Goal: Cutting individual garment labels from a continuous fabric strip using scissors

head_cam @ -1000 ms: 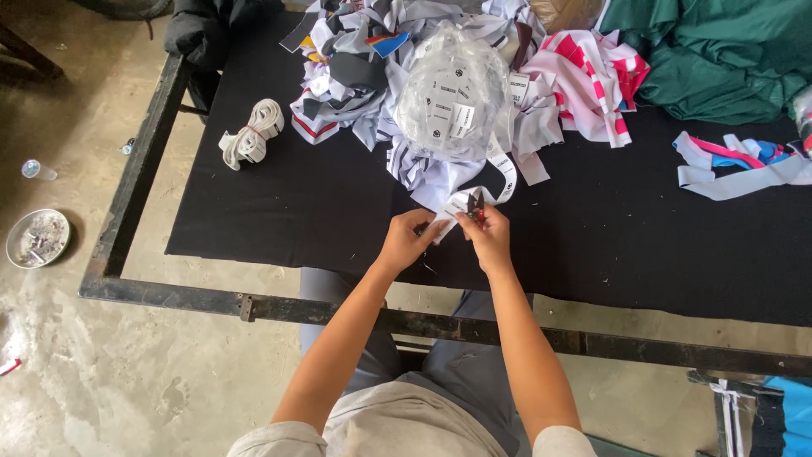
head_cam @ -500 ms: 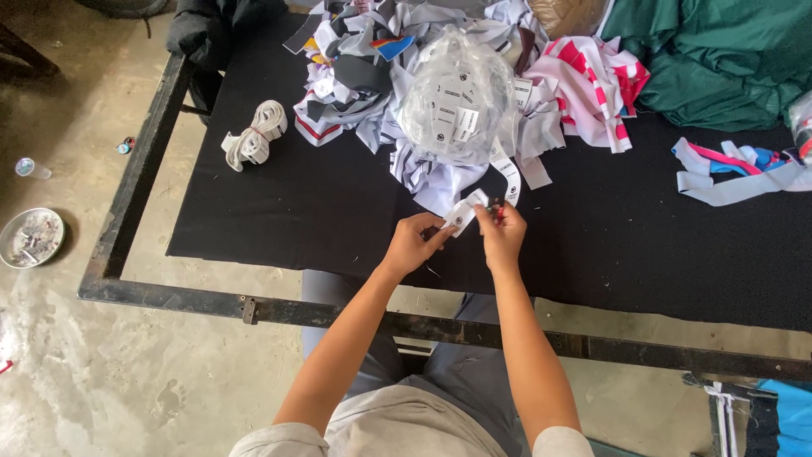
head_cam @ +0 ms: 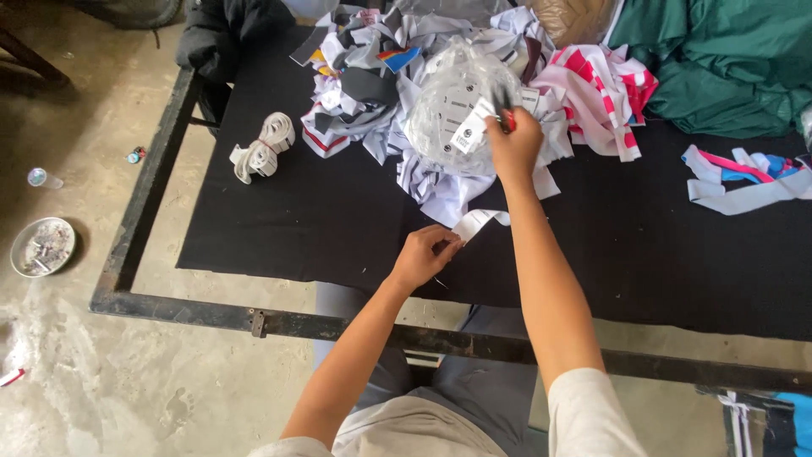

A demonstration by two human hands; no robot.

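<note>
My right hand (head_cam: 512,142) is stretched forward over the black table (head_cam: 321,220), its fingers closed around a small red-handled tool and a white tag (head_cam: 474,127), right against a clear plastic bag (head_cam: 452,106) of tags. My left hand (head_cam: 420,255) stays near the table's front edge, pinching the end of a white fabric strip (head_cam: 479,222) that lies on the black surface. Behind both hands sits a heap of white, grey and striped fabric scraps (head_cam: 372,80).
A rolled bundle of white strips (head_cam: 262,145) lies at the left. Pink-and-white striped cloth (head_cam: 605,97), green cloth (head_cam: 719,59) and loose strips (head_cam: 744,178) are at the right. On the concrete floor stand a metal dish (head_cam: 42,246) and a small bottle (head_cam: 42,178).
Both hands were together at the strip near the front edge. My right hand has since reached forward to the plastic bag, while the left stayed on the strip.
</note>
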